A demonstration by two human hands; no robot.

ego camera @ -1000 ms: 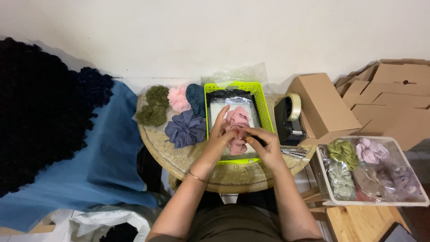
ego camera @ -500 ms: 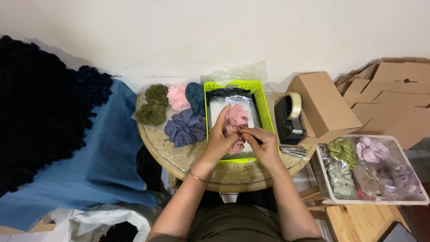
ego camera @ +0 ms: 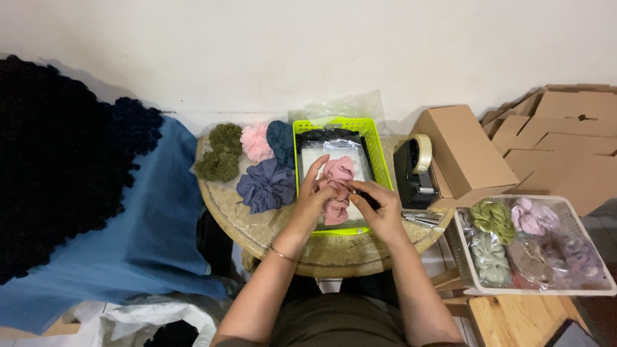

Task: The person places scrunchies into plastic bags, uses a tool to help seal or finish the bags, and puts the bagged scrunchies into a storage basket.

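My left hand (ego camera: 313, 197) and my right hand (ego camera: 380, 206) meet over a lime-green plastic basket (ego camera: 378, 156) on a small round table (ego camera: 257, 232). Both hands pinch a clear bag that holds pink scrunchies (ego camera: 337, 172). The left fingers press the bag's left edge, and the right fingers grip its near right edge, where a dark strip shows. More clear bags and something dark lie under it in the basket.
Loose scrunchies lie left of the basket: purple-grey (ego camera: 266, 186), dark teal (ego camera: 280, 141), pink (ego camera: 256, 142), olive (ego camera: 220, 155). A black tape dispenser (ego camera: 414, 172) and cardboard box (ego camera: 464, 154) stand to the right. A white basket (ego camera: 538, 292) holds bagged scrunchies. Blue cloth (ego camera: 138, 238) hangs at left.
The bag of pink scrunchies has shifted a little toward the basket's far end. My hands have drawn closer together on its near edge.
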